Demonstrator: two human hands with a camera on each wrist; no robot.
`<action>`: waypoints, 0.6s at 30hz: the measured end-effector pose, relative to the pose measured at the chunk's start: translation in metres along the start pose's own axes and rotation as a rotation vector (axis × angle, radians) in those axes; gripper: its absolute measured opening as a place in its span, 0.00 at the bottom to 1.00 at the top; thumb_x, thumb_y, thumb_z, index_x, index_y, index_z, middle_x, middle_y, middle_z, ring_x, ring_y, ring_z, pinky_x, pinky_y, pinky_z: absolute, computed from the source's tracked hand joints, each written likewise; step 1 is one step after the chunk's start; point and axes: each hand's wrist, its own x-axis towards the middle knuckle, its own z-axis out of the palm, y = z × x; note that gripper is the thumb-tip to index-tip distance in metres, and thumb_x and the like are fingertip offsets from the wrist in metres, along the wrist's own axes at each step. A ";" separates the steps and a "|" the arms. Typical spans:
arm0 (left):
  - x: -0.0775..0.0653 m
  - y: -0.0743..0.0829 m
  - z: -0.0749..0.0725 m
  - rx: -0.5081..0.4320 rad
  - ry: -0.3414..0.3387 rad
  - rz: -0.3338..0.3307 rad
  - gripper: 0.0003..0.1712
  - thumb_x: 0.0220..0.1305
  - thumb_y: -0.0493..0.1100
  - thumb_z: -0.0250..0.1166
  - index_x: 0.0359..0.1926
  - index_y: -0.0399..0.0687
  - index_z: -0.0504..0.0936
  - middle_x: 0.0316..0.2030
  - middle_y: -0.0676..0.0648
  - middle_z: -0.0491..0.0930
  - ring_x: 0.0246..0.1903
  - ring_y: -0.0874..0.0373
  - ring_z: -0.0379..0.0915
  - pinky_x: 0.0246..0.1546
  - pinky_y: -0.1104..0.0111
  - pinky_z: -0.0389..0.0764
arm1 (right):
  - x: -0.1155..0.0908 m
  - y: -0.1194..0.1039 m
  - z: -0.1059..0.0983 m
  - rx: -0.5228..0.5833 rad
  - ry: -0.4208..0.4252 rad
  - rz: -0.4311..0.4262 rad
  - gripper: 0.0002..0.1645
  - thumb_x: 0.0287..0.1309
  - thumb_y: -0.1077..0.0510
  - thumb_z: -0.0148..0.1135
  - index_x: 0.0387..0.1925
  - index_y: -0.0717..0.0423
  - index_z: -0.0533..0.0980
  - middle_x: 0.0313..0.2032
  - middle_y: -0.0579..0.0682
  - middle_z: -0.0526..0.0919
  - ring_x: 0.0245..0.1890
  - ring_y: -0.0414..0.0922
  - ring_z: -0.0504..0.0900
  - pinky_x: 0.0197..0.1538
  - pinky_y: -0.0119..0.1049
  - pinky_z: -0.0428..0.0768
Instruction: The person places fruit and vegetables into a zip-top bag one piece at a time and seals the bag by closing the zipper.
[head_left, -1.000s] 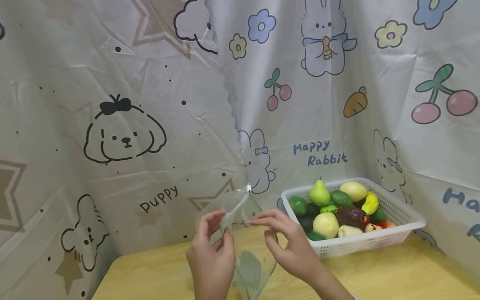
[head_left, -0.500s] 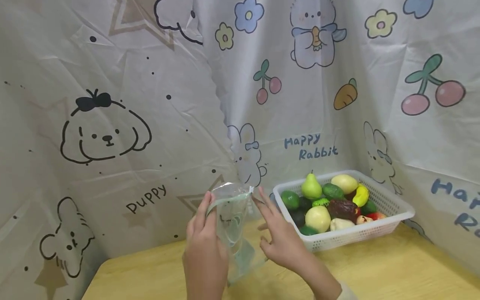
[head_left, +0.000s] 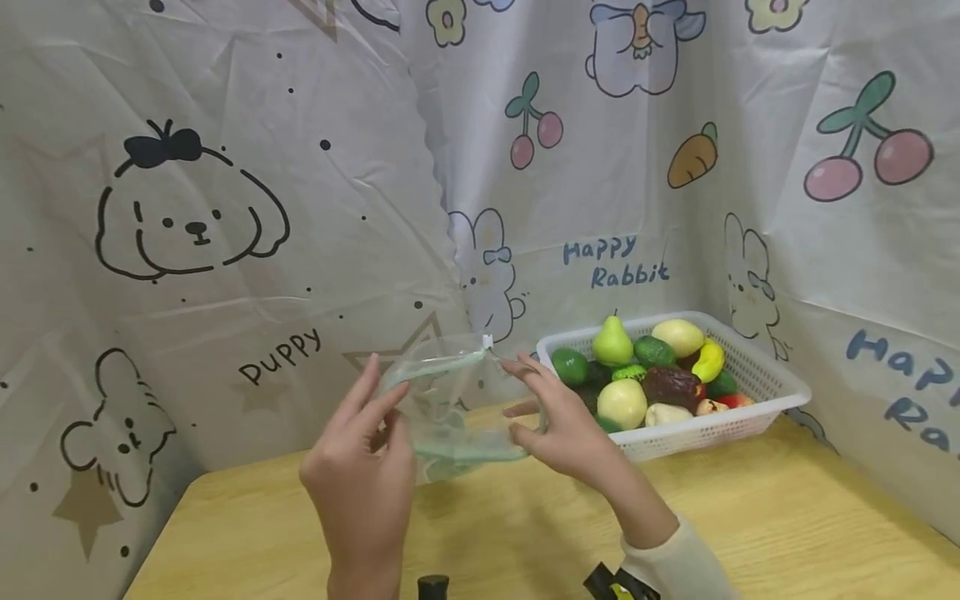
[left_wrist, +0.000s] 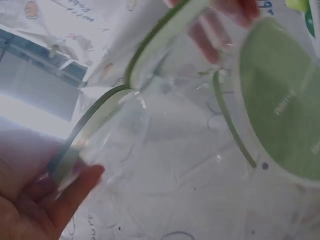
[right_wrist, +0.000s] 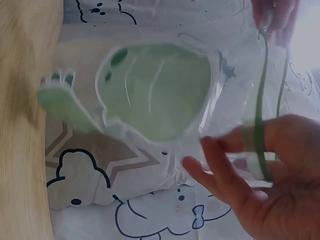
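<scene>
A clear zip bag [head_left: 450,417] with green zip strips, a green print and a small white slider [head_left: 487,342] is held up above the table. My left hand [head_left: 363,462] grips its left side; in the left wrist view, thumb and fingers pinch the end of the green strip [left_wrist: 102,97]. My right hand [head_left: 566,425] is at the slider end, its fingers spread. In the right wrist view the green strip [right_wrist: 260,95] crosses the index finger, and the edge appears held there; the thumb's contact is partly hidden. Through the plastic, the bag looks spread wide.
A white perforated basket [head_left: 765,412] stands behind my right hand on the wooden table [head_left: 247,525]. It is full of fruit and vegetables, including a green pear [head_left: 612,340]. A printed curtain [head_left: 360,250] hangs behind. Two dark objects show at the bottom edge.
The bag has turned and spread wider, its green print tilting. My left hand has moved left, away from my right hand. The right fingertips have dropped slightly from the slider. The head view has shifted down.
</scene>
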 end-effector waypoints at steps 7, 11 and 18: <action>-0.002 0.002 -0.003 0.021 -0.389 0.110 0.31 0.46 0.37 0.71 0.55 0.37 0.77 0.63 0.42 0.71 0.44 0.55 0.76 0.28 0.68 0.86 | -0.001 0.011 -0.005 -0.008 -0.191 -0.036 0.43 0.51 0.66 0.64 0.67 0.48 0.59 0.70 0.63 0.53 0.53 0.54 0.77 0.39 0.35 0.87; -0.004 -0.002 -0.003 0.053 -0.479 0.078 0.31 0.47 0.32 0.65 0.57 0.37 0.75 0.66 0.40 0.66 0.28 0.61 0.71 0.23 0.72 0.82 | -0.003 0.015 -0.020 -0.026 -0.177 -0.060 0.29 0.56 0.61 0.62 0.60 0.48 0.70 0.69 0.62 0.58 0.59 0.55 0.72 0.43 0.38 0.86; -0.004 -0.009 -0.002 0.024 -0.540 0.073 0.39 0.49 0.36 0.67 0.63 0.35 0.66 0.71 0.41 0.56 0.53 0.52 0.73 0.43 0.67 0.85 | -0.004 0.033 -0.062 -0.149 0.002 -0.062 0.13 0.62 0.58 0.56 0.47 0.52 0.78 0.62 0.60 0.70 0.57 0.54 0.73 0.45 0.49 0.86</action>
